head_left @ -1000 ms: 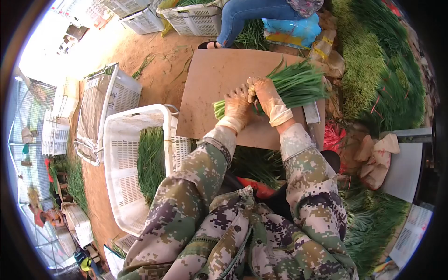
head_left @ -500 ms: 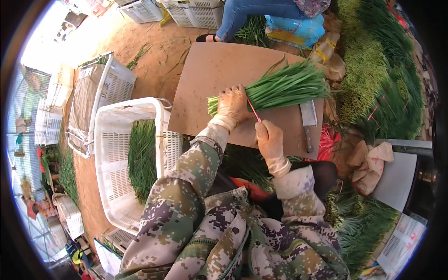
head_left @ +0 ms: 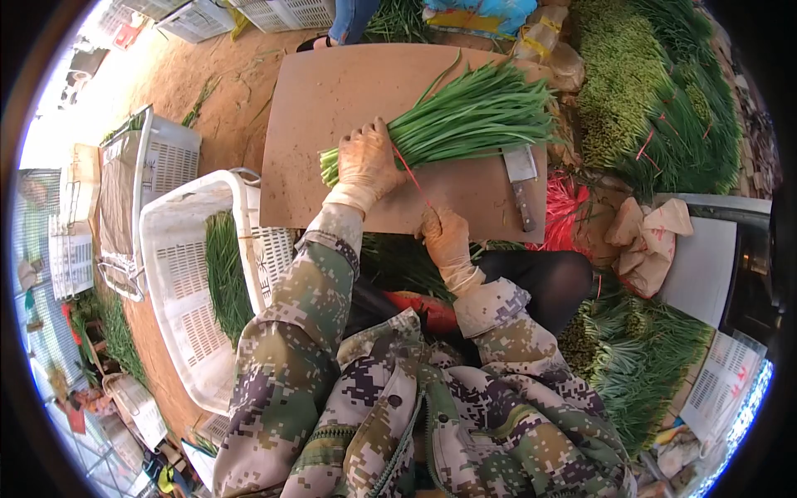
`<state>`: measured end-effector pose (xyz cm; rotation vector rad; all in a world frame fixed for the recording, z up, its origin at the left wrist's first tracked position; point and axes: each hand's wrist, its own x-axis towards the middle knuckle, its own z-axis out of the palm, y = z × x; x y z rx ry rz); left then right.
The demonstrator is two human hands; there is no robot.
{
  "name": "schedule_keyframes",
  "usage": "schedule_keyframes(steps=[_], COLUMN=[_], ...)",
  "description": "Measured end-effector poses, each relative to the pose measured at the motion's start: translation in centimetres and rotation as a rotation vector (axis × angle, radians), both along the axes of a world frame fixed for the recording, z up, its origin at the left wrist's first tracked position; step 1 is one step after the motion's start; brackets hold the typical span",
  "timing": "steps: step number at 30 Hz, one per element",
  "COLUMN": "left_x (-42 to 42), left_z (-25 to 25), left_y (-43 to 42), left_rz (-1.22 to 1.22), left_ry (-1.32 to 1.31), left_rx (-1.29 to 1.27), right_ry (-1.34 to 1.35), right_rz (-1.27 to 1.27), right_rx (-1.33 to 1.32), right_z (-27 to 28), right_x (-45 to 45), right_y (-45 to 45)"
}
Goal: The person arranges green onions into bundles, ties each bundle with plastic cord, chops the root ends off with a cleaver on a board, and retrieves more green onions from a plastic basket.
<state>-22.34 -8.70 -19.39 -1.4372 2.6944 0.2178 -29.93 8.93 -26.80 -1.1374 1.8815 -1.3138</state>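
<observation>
On a brown board [head_left: 332, 91] lies a bunch of garlic chives [head_left: 473, 116], its pale cut ends to the left and green leaves to the right. My left hand [head_left: 368, 162] is closed over the bunch near the cut ends and presses it onto the board. A red string [head_left: 413, 177] runs taut from the bunch, beside my left fingers, to my right hand [head_left: 446, 236]. The right fingers are pinched on it at the board's near edge. To the right of the bunch a cleaver [head_left: 520, 178] lies flat, its blade tip partly under the leaves.
Left of the board stands a white plastic crate [head_left: 178, 274] holding chives. Loose piles of chives [head_left: 635, 91] lie at right, near red strings [head_left: 564, 212] and a crumpled brown paper bag [head_left: 647, 245]. Beyond the board a person's leg [head_left: 353, 18] shows. More crates [head_left: 170, 158] stand further left.
My right hand has drawn back toward my body, and a longer stretch of red string shows between it and the bunch. My left hand keeps its hold. The whole view has shifted.
</observation>
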Motion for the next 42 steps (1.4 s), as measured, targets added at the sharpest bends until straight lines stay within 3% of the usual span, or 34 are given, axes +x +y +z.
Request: schedule_keyframes(steps=[4,7,9,10,12,13,15,16,18,20,23,25,29,31,32,33,35,37,39,42], left_x=[0.3,0.5,0.5,0.5,0.5,0.6,1.3,1.4,1.2,-0.6,-4.2,-6.3,-7.3,-6.3,-5.9,-5.7,-4.2,-2.9,-1.0,0.7], left_z=[-0.2,0.1,0.5,0.6,1.0,1.3,2.1,2.7,4.6,7.8,7.8,5.9,1.2,0.3,-0.3,0.0,1.0,3.6,5.2,7.2], left_y=[0.0,-0.1,-0.1,-0.1,0.1,0.1,-0.5,-1.1,-3.5,-5.5,-7.0,-6.7,-5.2,-5.1,-5.0,-4.7,-3.2,-2.2,-1.2,1.6], left_rz=[0.025,0.056,0.057,0.047,0.024,0.011,-0.056,-0.094,-0.184,-0.143,-0.076,-0.134,-0.043,0.083,0.067,0.062,-0.071,-0.014,-0.112,-0.016], left_ry=[-0.016,-0.008,0.042,0.051,0.071,0.081,0.058,0.055,0.083,0.045,-0.012,-0.104,0.048,0.466,0.506,0.51,0.835,0.866,0.982,1.216], left_rx=[-0.026,-0.027,0.025,0.022,0.013,0.018,0.067,0.208,0.47,0.577,0.608,0.631,0.753,1.16,1.102,1.093,1.108,1.208,1.192,1.145], right_ry=[-0.063,-0.139,0.384,0.393,0.636,0.607,-0.146,-0.143,-0.662,-1.063,-1.114,-0.625,-0.58,-0.617,-0.585,-0.582,-0.405,-0.347,0.013,-0.027], right_rz=[-0.025,0.056,0.285,0.275,0.061,-0.163,-0.396,-0.415,-0.241,0.007,-0.089,0.003,-0.14,-0.26,-0.314,-0.312,-0.304,-0.251,-0.267,-0.143], right_rx=[-0.101,-0.007,0.055,0.044,0.052,-0.091,-0.132,-0.146,0.393,0.371,0.411,0.259,0.023,0.046,-0.012,-0.021,0.13,0.062,-0.236,-0.246], right_z=[2.1,2.7,2.8,4.4,7.3,6.2,5.2,5.1,3.8,1.1,-0.4,1.8,0.0,0.1,0.7,2.5,6.8,8.9,9.8,12.6], right_x=[0.7,1.1,0.5,-0.1,-2.1,-4.3,-8.2,-9.0,-10.6,-10.1,-7.9,-7.5,-5.2,-4.3,-3.8,-3.8,-3.4,-3.4,-2.7,-1.9], right_y=[-0.1,-0.3,-0.3,-0.2,1.1,0.7,1.0,0.3,-0.7,-2.1,-5.9,-6.9,-8.2,-8.6,-8.3,-7.8,-6.2,-5.5,-5.0,-3.2])
